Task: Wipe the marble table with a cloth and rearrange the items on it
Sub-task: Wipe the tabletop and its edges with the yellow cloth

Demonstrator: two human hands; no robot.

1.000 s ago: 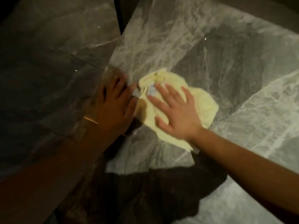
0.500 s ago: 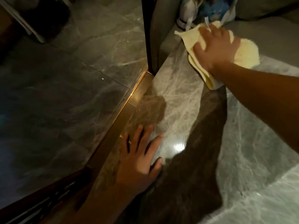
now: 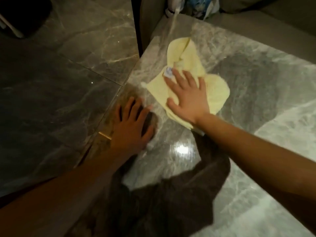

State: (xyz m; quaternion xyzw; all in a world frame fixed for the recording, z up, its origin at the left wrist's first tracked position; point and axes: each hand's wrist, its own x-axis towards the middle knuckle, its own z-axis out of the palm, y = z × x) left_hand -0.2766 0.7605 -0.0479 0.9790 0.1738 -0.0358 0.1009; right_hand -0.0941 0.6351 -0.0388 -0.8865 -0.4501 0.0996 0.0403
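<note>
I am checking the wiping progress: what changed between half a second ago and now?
The right hand pulled the yellow cloth back from the far edge of the marble table, toward the left hand. Unchanged: right palm flat on the cloth, left hand flat near the table's left edge.

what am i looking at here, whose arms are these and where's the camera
There is no machine here: a person wears a camera on the head, looking forward and down, so the two arms are their own. The right hand presses flat on a yellow cloth lying on the marble table. The left hand lies flat on the marble near the table's left edge, holding nothing. Neither hand grips anything. Some blurred bags sit beyond the table's far end; the darker marble floor is at left.
</note>
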